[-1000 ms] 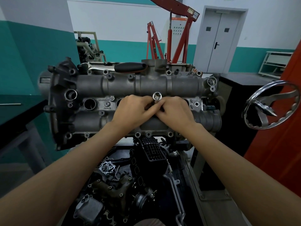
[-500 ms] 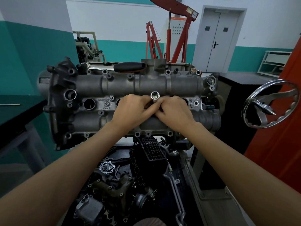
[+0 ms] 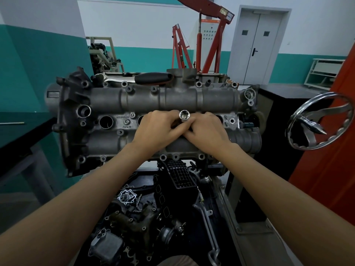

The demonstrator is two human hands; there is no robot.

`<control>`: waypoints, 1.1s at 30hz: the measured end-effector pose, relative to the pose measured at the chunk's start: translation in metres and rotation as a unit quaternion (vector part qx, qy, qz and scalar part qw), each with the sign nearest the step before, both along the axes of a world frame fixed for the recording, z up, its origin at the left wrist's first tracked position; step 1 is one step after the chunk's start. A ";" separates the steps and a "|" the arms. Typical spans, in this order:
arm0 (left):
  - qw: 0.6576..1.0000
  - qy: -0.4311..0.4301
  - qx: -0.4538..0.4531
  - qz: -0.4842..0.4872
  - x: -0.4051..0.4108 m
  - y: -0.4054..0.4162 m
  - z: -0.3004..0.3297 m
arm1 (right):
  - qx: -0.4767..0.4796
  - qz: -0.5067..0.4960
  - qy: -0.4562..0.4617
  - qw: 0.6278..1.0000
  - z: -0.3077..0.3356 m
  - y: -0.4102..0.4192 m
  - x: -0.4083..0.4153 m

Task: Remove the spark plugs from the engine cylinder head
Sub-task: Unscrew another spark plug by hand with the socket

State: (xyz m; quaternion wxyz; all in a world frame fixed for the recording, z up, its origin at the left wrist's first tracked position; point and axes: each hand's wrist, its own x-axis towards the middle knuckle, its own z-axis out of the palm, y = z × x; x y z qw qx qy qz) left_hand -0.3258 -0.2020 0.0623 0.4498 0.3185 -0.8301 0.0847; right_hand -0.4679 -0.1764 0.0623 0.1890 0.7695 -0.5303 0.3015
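Both hands meet at the middle of the engine cylinder head [image 3: 153, 116], the left hand [image 3: 159, 129] and the right hand [image 3: 206, 131] pressed side by side with fingers curled round a chrome socket [image 3: 184, 115] that stands up from one of the plug wells, its open end facing the camera. No spark plug itself can be seen; whatever sits under the socket is hidden by the fingers. Behind the head stands a red engine hoist [image 3: 207, 41] near a grey double door [image 3: 257, 45]. A black table [image 3: 288, 92] lies to the right, beside a chrome handwheel [image 3: 318, 121]. Below the head, a tray of loose engine parts [image 3: 146, 217] fills the space between the forearms. Along the head's far edge rests a ratchet [image 3: 138, 78] with a black grip. An open plug well [image 3: 106, 122] shows left of the hands.
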 end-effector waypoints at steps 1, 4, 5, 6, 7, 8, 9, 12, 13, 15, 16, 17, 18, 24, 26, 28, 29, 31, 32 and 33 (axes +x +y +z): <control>1.000 -0.003 -0.002 -0.003 -0.001 0.001 0.000 | 0.001 0.001 0.005 1.000 0.000 0.000 0.000; 1.000 0.002 -0.010 -0.007 -0.002 0.002 0.000 | 0.007 -0.002 0.011 1.000 0.000 0.000 -0.001; 1.000 0.004 -0.008 -0.008 -0.002 0.003 0.000 | 0.007 0.000 0.006 1.000 0.000 0.000 -0.002; 1.000 0.005 -0.003 -0.008 -0.002 0.003 0.000 | 0.005 0.003 -0.001 1.000 0.000 0.000 -0.002; 1.000 0.003 0.002 -0.006 -0.002 0.002 0.000 | 0.002 0.005 -0.008 1.000 0.000 0.001 -0.001; 1.000 0.000 0.004 -0.002 -0.002 0.001 -0.001 | 0.001 0.005 -0.013 1.000 0.000 0.002 -0.001; 1.000 -0.002 0.005 0.003 -0.001 -0.001 -0.001 | 0.002 0.003 -0.015 1.000 0.000 0.002 0.000; 1.000 -0.005 0.010 0.020 0.000 -0.004 -0.002 | 0.001 -0.011 -0.017 1.000 0.001 0.002 0.000; 1.000 -0.006 0.007 0.021 0.000 -0.004 -0.002 | -0.003 -0.007 -0.025 1.000 0.002 0.003 0.000; 1.000 -0.003 -0.004 0.013 0.000 -0.003 -0.002 | 0.001 -0.001 -0.027 1.000 0.003 0.004 0.000; 1.000 -0.002 -0.009 0.007 -0.001 -0.001 -0.001 | 0.003 -0.001 -0.022 1.000 0.003 0.005 0.000; 1.000 -0.003 -0.014 0.003 -0.001 0.000 -0.001 | 0.002 0.001 -0.020 1.000 0.003 0.005 0.000; 1.000 -0.006 -0.018 0.001 -0.002 0.001 -0.001 | -0.001 0.002 -0.021 1.000 0.002 0.004 0.001; 1.000 -0.008 -0.006 0.012 -0.003 -0.002 -0.002 | -0.001 0.001 -0.042 0.999 0.001 0.004 0.002; 1.000 -0.006 0.016 0.019 -0.001 -0.003 -0.002 | -0.001 -0.009 -0.030 1.000 0.001 0.003 0.001; 0.999 -0.008 0.020 0.032 0.000 -0.005 -0.001 | -0.014 -0.014 -0.020 1.000 0.001 0.003 0.001; 0.999 -0.011 0.016 0.034 0.000 -0.005 -0.001 | -0.019 -0.017 -0.016 1.000 0.001 0.003 0.001; 0.999 -0.016 0.001 0.033 0.000 -0.004 -0.001 | -0.027 -0.020 -0.003 0.999 0.000 0.004 0.001; 0.999 -0.022 -0.008 0.034 0.000 -0.003 -0.001 | -0.029 -0.017 -0.001 0.999 0.000 0.004 0.001; 0.999 -0.022 -0.015 0.032 -0.001 -0.002 -0.001 | -0.031 -0.012 -0.002 0.999 0.000 0.004 0.001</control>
